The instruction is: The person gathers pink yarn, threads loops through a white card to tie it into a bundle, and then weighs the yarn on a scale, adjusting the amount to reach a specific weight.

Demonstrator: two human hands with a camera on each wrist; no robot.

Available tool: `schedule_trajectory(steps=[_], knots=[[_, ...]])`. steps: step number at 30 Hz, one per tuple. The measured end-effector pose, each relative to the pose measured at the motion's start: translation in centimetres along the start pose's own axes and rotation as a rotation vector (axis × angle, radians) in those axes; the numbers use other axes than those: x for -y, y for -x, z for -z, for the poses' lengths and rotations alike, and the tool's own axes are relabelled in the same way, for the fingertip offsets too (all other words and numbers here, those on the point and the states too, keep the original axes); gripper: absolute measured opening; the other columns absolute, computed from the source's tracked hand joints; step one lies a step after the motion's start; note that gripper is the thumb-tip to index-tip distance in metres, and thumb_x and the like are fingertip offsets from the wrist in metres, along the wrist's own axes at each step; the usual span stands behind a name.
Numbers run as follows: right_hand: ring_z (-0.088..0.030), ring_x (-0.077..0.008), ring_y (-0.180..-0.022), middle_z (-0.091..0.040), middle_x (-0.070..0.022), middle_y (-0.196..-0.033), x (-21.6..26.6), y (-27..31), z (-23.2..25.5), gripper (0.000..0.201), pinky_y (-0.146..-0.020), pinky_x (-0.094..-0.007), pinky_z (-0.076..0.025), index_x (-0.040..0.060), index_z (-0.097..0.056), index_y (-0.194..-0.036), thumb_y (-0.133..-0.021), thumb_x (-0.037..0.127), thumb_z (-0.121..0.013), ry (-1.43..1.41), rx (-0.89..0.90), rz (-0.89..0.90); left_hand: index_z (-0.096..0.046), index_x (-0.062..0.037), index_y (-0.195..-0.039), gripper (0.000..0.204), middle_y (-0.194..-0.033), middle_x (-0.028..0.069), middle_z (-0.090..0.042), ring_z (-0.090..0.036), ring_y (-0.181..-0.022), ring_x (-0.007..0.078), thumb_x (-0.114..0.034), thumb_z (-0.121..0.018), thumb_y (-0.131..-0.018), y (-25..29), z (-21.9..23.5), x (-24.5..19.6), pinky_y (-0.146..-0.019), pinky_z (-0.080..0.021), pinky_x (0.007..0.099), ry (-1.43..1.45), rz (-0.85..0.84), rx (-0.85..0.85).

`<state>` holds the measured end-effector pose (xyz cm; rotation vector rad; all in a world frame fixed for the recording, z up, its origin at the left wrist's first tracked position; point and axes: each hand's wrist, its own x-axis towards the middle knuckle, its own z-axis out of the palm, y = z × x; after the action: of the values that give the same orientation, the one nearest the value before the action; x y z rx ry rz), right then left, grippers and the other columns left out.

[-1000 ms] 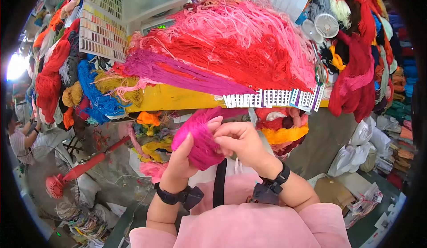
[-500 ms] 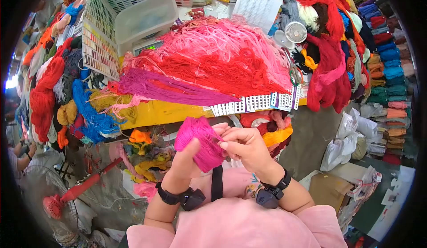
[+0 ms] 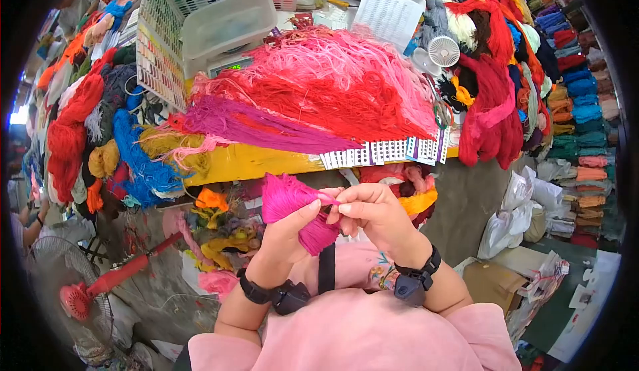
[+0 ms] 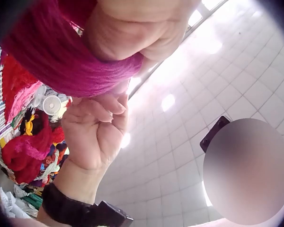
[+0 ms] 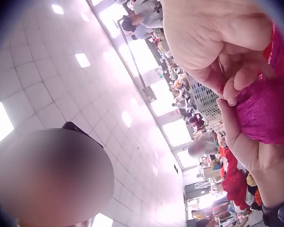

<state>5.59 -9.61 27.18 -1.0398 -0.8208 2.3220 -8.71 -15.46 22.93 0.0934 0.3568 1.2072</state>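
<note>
Below the yellow table (image 3: 253,160) heaped with yarn, both hands pinch the magenta skein (image 3: 296,208).

The magenta yarn bundle (image 3: 299,211) has fanned flatter — the right hand (image 3: 371,216) now pinches at its top edge.

The head view is a round fisheye picture with a black border all around; straight lines bend strongly toward the rim. It is brightly and evenly lit, colours saturated, shadows soft. A blown-out white patch glares at nine o'clock. The centre is sharp, while the rim smears slightly.

Both wrist views look upward at a white ceiling whose light panels flare into hazy white blotches, washing out the middle. Their corners darken. The left hand (image 4: 128,28) at twelve o'clock is close and blurred; the right hand (image 5: 217,33) at one o'clock is likewise soft.
</note>
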Motion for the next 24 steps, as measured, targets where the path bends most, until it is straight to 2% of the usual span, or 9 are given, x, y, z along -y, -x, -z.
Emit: schedule_trajectory(steps=[4, 6, 7, 9, 13, 14, 16, 19, 24], knots=[[-0.051, -0.0061, -0.052, -0.060, -0.0087, -0.076, -0.6, -0.2, -0.4, 0.011, -0.047, -0.0155, -0.040, -0.0002, -0.058, -0.082, -0.074, 0.005, -0.053, 0.059, 0.035, -0.019, -0.047, 0.0041, -0.103, 0.030, -0.107, 0.0151, -0.048, -0.050, -0.090, 0.0226, -0.017, -0.041, -0.083, 0.9, 1.3, 0.5, -0.080, -0.040, 0.0349, 0.026, -0.056, -0.026], [-0.047, -0.0030, -0.050, -0.059, -0.0071, -0.077, -1.5, -0.6, -1.0, 0.013, -0.045, -0.0137, -0.036, 0.0000, -0.058, -0.084, -0.075, 0.007, -0.053, 0.175, 0.024, 0.186, -0.047, 0.0043, -0.103, 0.030, -0.109, 0.0145, -0.047, -0.049, -0.094, 0.0226, -0.018, -0.040, -0.083, 1.2, 1.3, 0.5, -0.081, -0.039, 0.0353, -0.011, -0.099, -0.042], [-0.047, -0.0030, -0.050, -0.059, -0.0071, -0.077, -1.6, -0.6, -1.0, 0.013, -0.045, -0.0137, -0.036, 0.0000, -0.058, -0.084, -0.075, 0.007, -0.053, 0.178, 0.029, 0.181, -0.048, 0.0044, -0.102, 0.031, -0.111, 0.0139, -0.046, -0.048, -0.097, 0.0227, -0.018, -0.039, -0.084, 1.3, 1.3, 0.5, -0.083, -0.038, 0.0358, -0.051, -0.134, -0.056], [-0.039, -0.0003, -0.048, -0.057, -0.0032, -0.073, -1.3, -0.5, -0.9, 0.014, -0.043, -0.0128, -0.029, -0.0003, -0.057, -0.087, -0.076, 0.008, -0.052, 0.106, -0.055, 0.010, -0.048, 0.0045, -0.103, 0.032, -0.112, 0.0139, -0.045, -0.046, -0.099, 0.0227, -0.020, -0.038, -0.084, 1.4, 0.8, 0.3, -0.084, -0.037, 0.0361, 0.022, -0.145, -0.043], [-0.034, 0.0017, -0.050, -0.052, 0.0038, -0.066, -0.5, -0.3, -1.0, 0.017, -0.042, -0.0131, -0.025, -0.0009, -0.056, -0.090, -0.075, 0.005, -0.054, 0.002, 0.027, -0.104, -0.046, 0.0049, -0.105, 0.037, -0.115, 0.0142, -0.042, -0.044, -0.103, 0.0226, -0.023, -0.034, -0.086, 1.5, 0.2, -0.1, -0.087, -0.035, 0.0368, 0.077, -0.143, -0.044], [-0.034, 0.0017, -0.050, -0.052, 0.0038, -0.066, -0.3, -0.2, -1.6, 0.017, -0.042, -0.0131, -0.025, -0.0009, -0.056, -0.090, -0.075, 0.005, -0.054, 0.001, 0.025, -0.105, -0.046, 0.0049, -0.105, 0.037, -0.115, 0.0142, -0.042, -0.044, -0.103, 0.0226, -0.023, -0.034, -0.086, 1.4, 0.2, -0.1, -0.087, -0.035, 0.0368, 0.079, -0.141, -0.045], [-0.033, 0.0017, -0.050, -0.050, 0.0057, -0.063, -0.1, -0.1, -2.8, 0.015, -0.042, -0.0136, -0.023, -0.0005, -0.058, -0.088, -0.074, 0.005, -0.055, 0.358, -0.019, -0.045, -0.045, 0.0050, -0.107, 0.038, -0.116, 0.0148, -0.041, -0.043, -0.105, 0.0228, -0.025, -0.033, -0.086, 1.3, 0.1, 0.1, -0.088, -0.034, 0.0370, 0.026, -0.109, -0.033], [-0.034, 0.0011, -0.050, -0.050, 0.0057, -0.065, -0.6, -0.3, -2.4, 0.012, -0.042, -0.0141, -0.022, 0.0000, -0.059, -0.083, -0.073, 0.004, -0.055, 0.340, -0.042, 0.004, -0.044, 0.0047, -0.107, 0.039, -0.116, 0.0153, -0.040, -0.043, -0.104, 0.0226, -0.026, -0.032, -0.086, 1.3, 0.1, -0.2, -0.088, -0.034, 0.0369, -0.008, -0.132, 0.034], [-0.031, -0.0005, -0.043, -0.045, 0.0048, -0.054, -0.7, -0.4, -1.8, 0.007, -0.039, -0.0158, -0.020, 0.0006, -0.059, -0.076, -0.073, 0.005, -0.055, 0.211, -0.083, -0.082, -0.046, 0.0040, -0.105, 0.031, -0.110, 0.0152, -0.045, -0.048, -0.098, 0.0219, -0.017, -0.040, -0.083, 1.5, 0.2, -0.4, -0.085, -0.038, 0.0347, 0.068, -0.107, -0.034]])
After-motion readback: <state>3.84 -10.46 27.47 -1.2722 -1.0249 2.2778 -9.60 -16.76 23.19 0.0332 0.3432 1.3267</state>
